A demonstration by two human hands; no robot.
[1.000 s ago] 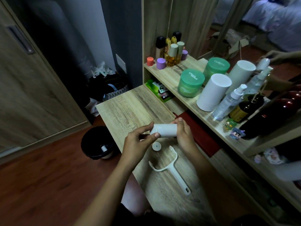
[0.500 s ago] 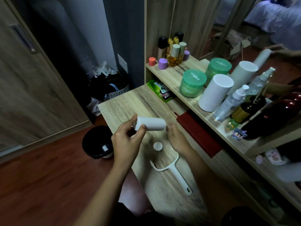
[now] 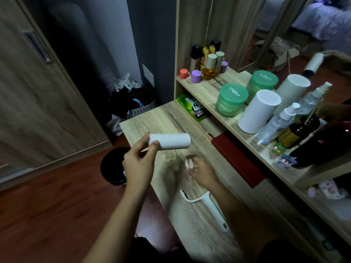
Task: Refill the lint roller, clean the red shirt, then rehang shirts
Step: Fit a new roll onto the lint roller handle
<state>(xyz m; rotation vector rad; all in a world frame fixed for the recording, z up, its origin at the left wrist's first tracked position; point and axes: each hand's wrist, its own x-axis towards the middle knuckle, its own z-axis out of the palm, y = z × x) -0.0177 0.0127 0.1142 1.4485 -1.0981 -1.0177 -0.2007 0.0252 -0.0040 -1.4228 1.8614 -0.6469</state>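
Head cam looking down at a wooden surface (image 3: 167,118). Left hand (image 3: 138,164) is pinching the white refill roll (image 3: 171,141) by its left end, thumb and fingertips on it. The roll sits sideways in the air above the surface, at roughly 1 o'clock from that hand. Right hand (image 3: 201,173) is low on the surface with its fingers curled round a small white cap (image 3: 189,164); it's pretty blurry, but the cap looks pinched. The white lint roller handle (image 3: 207,207) lies flat on the surface at about 6 o'clock from the right hand, with no roll on it. A black bin (image 3: 112,168) stands on the floor at 9 o'clock from the left hand. Up at 2 o'clock a shelf carries green jars (image 3: 230,99), a white cylinder (image 3: 258,111) and spray bottles (image 3: 275,122).
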